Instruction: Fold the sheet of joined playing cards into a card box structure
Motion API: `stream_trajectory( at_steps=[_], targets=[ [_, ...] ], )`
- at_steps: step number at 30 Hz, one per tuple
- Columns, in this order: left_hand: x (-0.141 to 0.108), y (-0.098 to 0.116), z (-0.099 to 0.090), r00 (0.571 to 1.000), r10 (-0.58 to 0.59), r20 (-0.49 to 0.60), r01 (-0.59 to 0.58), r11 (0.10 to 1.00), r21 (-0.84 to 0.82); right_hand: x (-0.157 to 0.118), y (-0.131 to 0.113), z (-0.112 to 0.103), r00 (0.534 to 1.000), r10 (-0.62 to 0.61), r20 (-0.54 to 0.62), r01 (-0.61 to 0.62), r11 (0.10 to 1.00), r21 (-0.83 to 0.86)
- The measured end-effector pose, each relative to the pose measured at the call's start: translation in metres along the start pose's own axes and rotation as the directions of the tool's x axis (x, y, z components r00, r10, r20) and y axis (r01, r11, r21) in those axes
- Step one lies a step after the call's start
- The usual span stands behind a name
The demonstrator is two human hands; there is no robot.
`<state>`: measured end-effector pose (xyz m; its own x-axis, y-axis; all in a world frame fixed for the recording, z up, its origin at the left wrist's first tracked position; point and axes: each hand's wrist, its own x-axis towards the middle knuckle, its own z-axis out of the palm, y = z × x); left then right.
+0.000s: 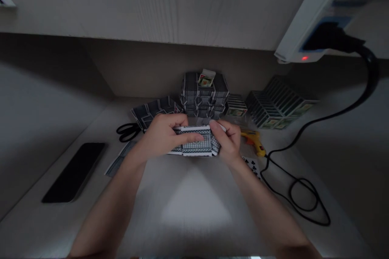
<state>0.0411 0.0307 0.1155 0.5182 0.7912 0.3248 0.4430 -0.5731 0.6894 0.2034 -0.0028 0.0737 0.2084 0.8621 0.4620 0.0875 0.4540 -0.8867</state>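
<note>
Between my two hands is a piece made of joined playing cards, with patterned backs and white borders facing up. My left hand grips its left part, the thumb lying across the middle card. At the right end, my right hand pinches a bent card, its thumb on top. Just behind stands a block built of playing cards, with a small open card box on top. A folded strip of cards leans to its left. The undersides of both hands' fingers are partly hidden.
Black scissors, a loose card and a dark phone lie on the left. On the right are a yellow glue gun, its black cable, a clubs card and stacked card boxes. A power strip hangs above.
</note>
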Motion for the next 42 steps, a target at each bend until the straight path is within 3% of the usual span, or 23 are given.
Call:
stream_trajectory(
  at_steps=[4, 7, 12, 18, 27, 36, 42],
  targets=[
    [0.001, -0.002, -0.003, 1.0, -0.006, 0.0, 0.006, 0.999, 0.036, 0.002, 0.0, 0.001, 0.996, 0.075, 0.049, -0.078, 0.995, 0.06],
    [0.0, 0.0, -0.009, 1.0, -0.009, -0.016, 0.011, 0.987, 0.157, 0.006, -0.002, 0.003, 0.997, 0.057, 0.048, -0.058, 0.998, 0.012],
    [-0.005, 0.015, -0.008, 0.994, 0.066, -0.088, -0.021, 0.897, 0.441, 0.006, -0.007, 0.011, 0.998, -0.035, -0.061, 0.027, 0.991, -0.127],
    [-0.006, 0.019, 0.011, 0.986, 0.061, -0.156, 0.02, 0.882, 0.471, 0.001, -0.012, 0.016, 0.987, 0.013, -0.161, -0.042, 0.983, -0.179],
    [-0.005, 0.015, 0.004, 0.988, 0.072, -0.134, -0.01, 0.909, 0.416, -0.003, -0.019, 0.015, 0.989, 0.139, 0.057, -0.133, 0.987, -0.089],
    [-0.005, 0.014, 0.002, 0.989, 0.094, -0.113, -0.048, 0.934, 0.353, -0.002, -0.016, 0.006, 0.937, 0.218, 0.271, -0.221, 0.975, -0.023],
    [-0.005, 0.014, 0.002, 0.99, 0.082, -0.116, -0.037, 0.937, 0.346, 0.003, -0.012, 0.002, 0.912, 0.223, 0.344, -0.246, 0.969, 0.024]
  ],
)
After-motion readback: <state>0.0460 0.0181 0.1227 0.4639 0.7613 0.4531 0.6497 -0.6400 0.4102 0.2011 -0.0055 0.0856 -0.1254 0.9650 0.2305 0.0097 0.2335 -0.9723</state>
